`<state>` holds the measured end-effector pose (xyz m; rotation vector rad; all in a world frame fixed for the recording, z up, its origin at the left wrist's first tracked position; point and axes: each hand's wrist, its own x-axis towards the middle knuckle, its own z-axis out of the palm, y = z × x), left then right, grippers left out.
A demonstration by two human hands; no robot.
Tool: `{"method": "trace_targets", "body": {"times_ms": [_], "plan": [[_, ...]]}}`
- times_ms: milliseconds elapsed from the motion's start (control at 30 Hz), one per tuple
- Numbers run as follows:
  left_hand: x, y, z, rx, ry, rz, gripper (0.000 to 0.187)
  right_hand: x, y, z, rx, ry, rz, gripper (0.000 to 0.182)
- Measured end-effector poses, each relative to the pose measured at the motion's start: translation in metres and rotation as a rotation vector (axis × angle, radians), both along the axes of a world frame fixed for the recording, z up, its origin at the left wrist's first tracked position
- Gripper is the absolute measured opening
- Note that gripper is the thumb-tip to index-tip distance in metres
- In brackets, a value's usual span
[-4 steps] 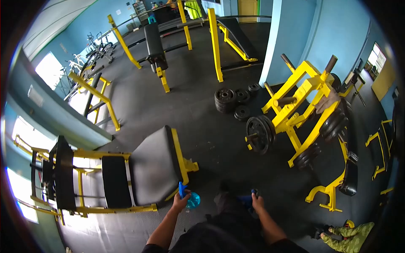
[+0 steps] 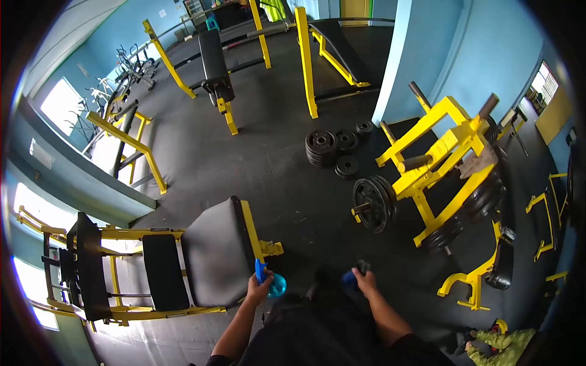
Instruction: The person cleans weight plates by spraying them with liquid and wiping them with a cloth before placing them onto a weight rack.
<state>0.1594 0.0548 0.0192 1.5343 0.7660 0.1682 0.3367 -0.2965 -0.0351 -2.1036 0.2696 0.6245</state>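
Note:
My left hand (image 2: 259, 289) is closed around the neck of a spray bottle with a blue trigger head (image 2: 260, 270) and a clear, blue-tinted body (image 2: 278, 285). The bottle is just off the near corner of a grey padded seat (image 2: 217, 256) on a yellow-framed machine. My right hand (image 2: 365, 280), in front of my dark clothes, grips a bunched cloth (image 2: 350, 279) that looks blue and dark. Its far part is blurred, so its full shape is hard to make out.
A plate-loaded yellow machine (image 2: 448, 143) stands at right, with weight plates (image 2: 371, 204) on it. Loose plates (image 2: 321, 145) lie stacked on the black floor. Benches and racks (image 2: 213, 61) are farther off. At lower right, a person in camouflage clothing (image 2: 503, 348) is low down.
The view has shifted slightly. My right hand has risen a little and moved slightly left with the cloth; my left hand still grips the spray bottle.

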Motion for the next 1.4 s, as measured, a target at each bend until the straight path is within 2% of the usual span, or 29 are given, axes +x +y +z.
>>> {"method": "trace_targets", "body": {"times_ms": [67, 133, 167, 233, 400, 533, 633, 733, 833, 967, 1033, 1067, 1167, 1267, 1400], "plan": [[0.018, 0.002, 0.025, 0.039, 0.041, 0.066, 0.014, 0.022, 0.019, 0.018, 0.001, 0.024, 0.059, 0.052], [0.057, 0.02, 0.042, 0.006, -0.009, 0.138, 0.013, 0.071, 0.048, 0.012, -0.081, -0.202, 0.191, 0.047], [0.074, 0.031, 0.045, -0.014, -0.054, 0.208, 0.012, 0.094, 0.063, 0.016, -0.095, -0.192, 0.191, 0.047], [0.109, 0.057, 0.041, -0.016, -0.043, 0.24, 0.012, 0.139, 0.094, 0.02, -0.008, -0.172, 0.211, 0.046], [0.216, 0.129, -0.007, -0.002, -0.006, 0.228, 0.012, 0.238, 0.141, 0.01, -0.102, -0.103, 0.184, 0.046], [0.317, 0.19, -0.036, 0.023, 0.054, 0.115, 0.015, 0.296, 0.157, -0.006, -0.163, -0.118, 0.059, 0.048], [0.403, 0.227, -0.034, 0.107, 0.119, -0.062, 0.02, 0.341, 0.168, 0.01, -0.27, -0.065, -0.005, 0.05], [0.497, 0.254, -0.029, 0.269, 0.128, -0.311, 0.025, 0.376, 0.175, 0.011, -0.244, -0.11, -0.061, 0.05], [0.59, 0.26, -0.012, 0.365, 0.134, -0.45, 0.026, 0.41, 0.19, 0.013, -0.313, -0.142, -0.139, 0.046], [0.687, 0.264, 0.011, 0.427, 0.159, -0.601, 0.031, 0.462, 0.203, -0.038, -0.277, -0.063, -0.219, 0.043], [0.721, 0.272, 0.015, 0.445, 0.206, -0.64, 0.034, 0.48, 0.209, -0.07, -0.185, -0.045, -0.337, 0.042], [0.738, 0.276, 0.015, 0.469, 0.2, -0.673, 0.035, 0.497, 0.218, -0.054, -0.139, 0.087, -0.401, 0.043], [0.791, 0.281, 0.019, 0.499, 0.18, -0.766, 0.038, 0.534, 0.236, -0.071, -0.043, 0.124, -0.514, 0.047], [0.832, 0.288, 0.022, 0.503, 0.305, -0.892, 0.038, 0.566, 0.255, -0.029, 0.063, 0.202, -0.595, 0.055], [0.898, 0.303, -0.002, 0.506, 0.222, -1.098, 0.038, 0.582, 0.29, -0.049, 0.017, 0.192, -0.711, 0.063]]}}
